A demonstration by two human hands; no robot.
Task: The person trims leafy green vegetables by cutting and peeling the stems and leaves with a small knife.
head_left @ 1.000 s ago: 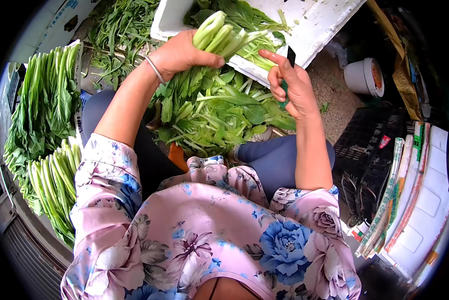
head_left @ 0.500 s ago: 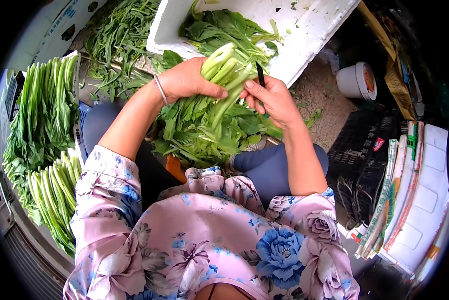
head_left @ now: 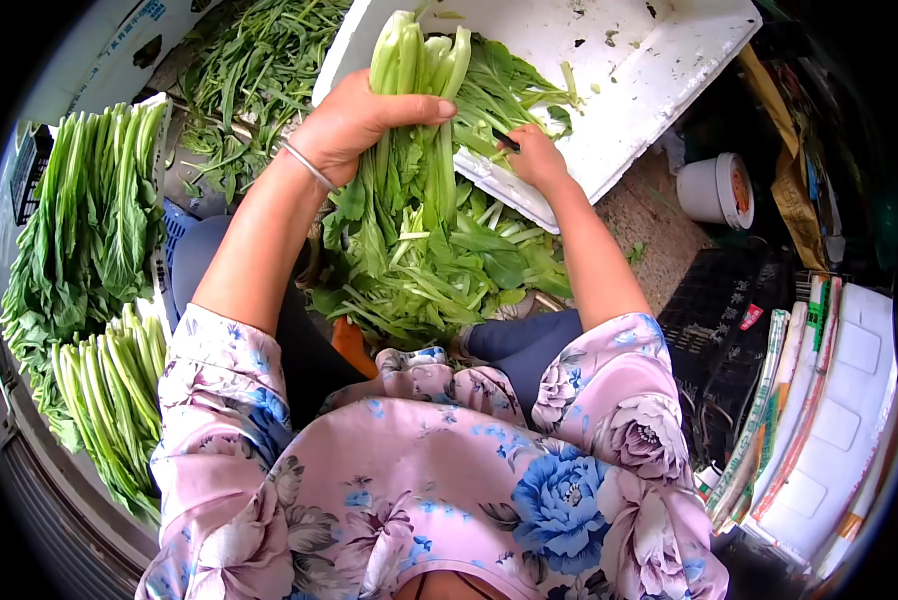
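Observation:
My left hand point(head_left: 354, 122), with a bracelet at the wrist, is wrapped round a bunch of leafy greens point(head_left: 414, 165), pale stem ends up and leaves hanging down. My right hand point(head_left: 537, 158) is closed on a small dark-bladed knife point(head_left: 506, 140), over the near edge of a white foam box point(head_left: 619, 170). Other greens point(head_left: 504, 75) lie in the box close to its fingers. Below both hands, a heap of loose leaves point(head_left: 439, 280) covers the ground between my legs.
Upright bundled greens point(head_left: 94, 200) stand at the left, a second bundle point(head_left: 114, 385) nearer. Loose leaves point(head_left: 259, 70) lie at the back left. On the right are a white bucket point(head_left: 706, 192), a black crate point(head_left: 719, 310) and stacked white foam pieces point(head_left: 834, 410).
The left hand has raised the bunch, and a stalk that the right hand was touching hangs along it. My right hand has moved away from the bunch to the greens in the box.

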